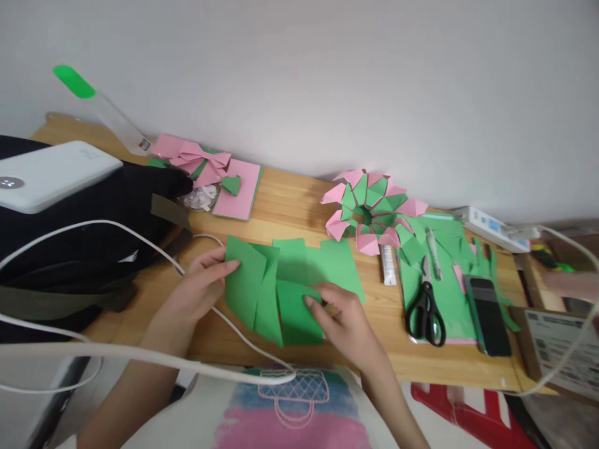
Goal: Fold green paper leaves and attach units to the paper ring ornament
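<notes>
Sheets of creased, bright-green paper (246, 280) lie at three o'clock from the left hand (206, 279), the nearer one, which pinches their edge between thumb and fingers. Their long axis runs from eleven to five o'clock, a lower corner pointing to five. Beside that corner, at about nine o'clock from the right hand (344, 315), is a squarish, darker green paper piece (299, 318), its upper right corner pinched there; it shows no clear long axis. Beyond, towards twelve, lie flat, pale-green paper sheets (337, 262); farther, at one, sits a round, pink-and-green folded-paper ring (374, 194).
</notes>
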`<action>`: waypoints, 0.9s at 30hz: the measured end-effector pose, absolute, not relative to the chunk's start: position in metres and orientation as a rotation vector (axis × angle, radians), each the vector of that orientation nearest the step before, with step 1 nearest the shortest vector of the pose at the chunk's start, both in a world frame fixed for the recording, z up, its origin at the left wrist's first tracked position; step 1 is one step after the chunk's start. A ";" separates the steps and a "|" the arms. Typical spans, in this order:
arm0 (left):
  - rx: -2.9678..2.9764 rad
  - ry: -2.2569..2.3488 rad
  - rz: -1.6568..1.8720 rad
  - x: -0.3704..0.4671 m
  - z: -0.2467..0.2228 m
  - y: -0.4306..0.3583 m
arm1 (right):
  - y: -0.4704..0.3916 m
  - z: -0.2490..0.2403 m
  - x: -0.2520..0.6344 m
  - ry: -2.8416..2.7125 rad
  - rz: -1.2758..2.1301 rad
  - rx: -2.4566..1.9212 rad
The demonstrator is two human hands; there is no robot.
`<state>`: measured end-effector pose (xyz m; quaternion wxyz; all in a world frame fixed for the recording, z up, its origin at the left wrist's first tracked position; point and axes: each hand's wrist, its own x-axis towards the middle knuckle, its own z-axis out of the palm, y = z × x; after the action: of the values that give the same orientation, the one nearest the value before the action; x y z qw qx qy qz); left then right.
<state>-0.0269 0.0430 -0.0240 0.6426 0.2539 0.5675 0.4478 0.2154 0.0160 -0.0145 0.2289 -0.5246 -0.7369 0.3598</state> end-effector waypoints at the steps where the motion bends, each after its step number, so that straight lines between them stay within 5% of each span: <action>1: 0.565 1.280 1.027 -0.027 -0.023 0.043 | 0.014 -0.015 0.213 -2.047 1.011 -1.411; 8: 0.497 1.306 1.020 -0.020 -0.025 0.043 | 0.018 -0.034 0.211 -1.782 0.672 -1.724; 15: 0.569 1.321 0.934 0.001 -0.028 0.040 | 0.023 -0.027 0.199 -1.719 1.002 -1.513; 27: 1.075 1.383 0.824 0.015 -0.040 0.039 | 0.028 -0.037 0.195 -1.871 0.809 -1.600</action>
<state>0.0151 0.0385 -0.0400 0.5672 0.4573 0.5885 0.3505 0.1952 0.0285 -0.0369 0.2717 -0.5943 -0.6947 0.3006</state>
